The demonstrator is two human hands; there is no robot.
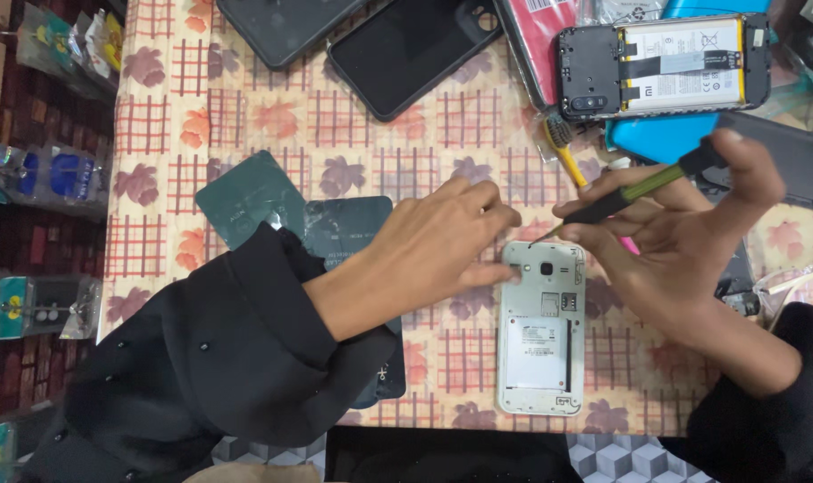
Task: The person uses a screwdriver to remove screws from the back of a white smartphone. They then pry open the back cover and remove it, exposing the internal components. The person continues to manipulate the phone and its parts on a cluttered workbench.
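Mid-frame on the bench (353,143), left hand (442,241) pins the opened white phone (540,326) with spread fingers, right hand (683,237) clamped on a screwdriver (630,197), tip at top edge: unscrewing step, needing steady tip seating.

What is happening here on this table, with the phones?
A person works on a white phone lying open, back cover off, on a patterned tablecloth. The left hand steadies its top edge. The right hand holds a screwdriver, tip at the phone's top corner. Another opened phone lies farther away.
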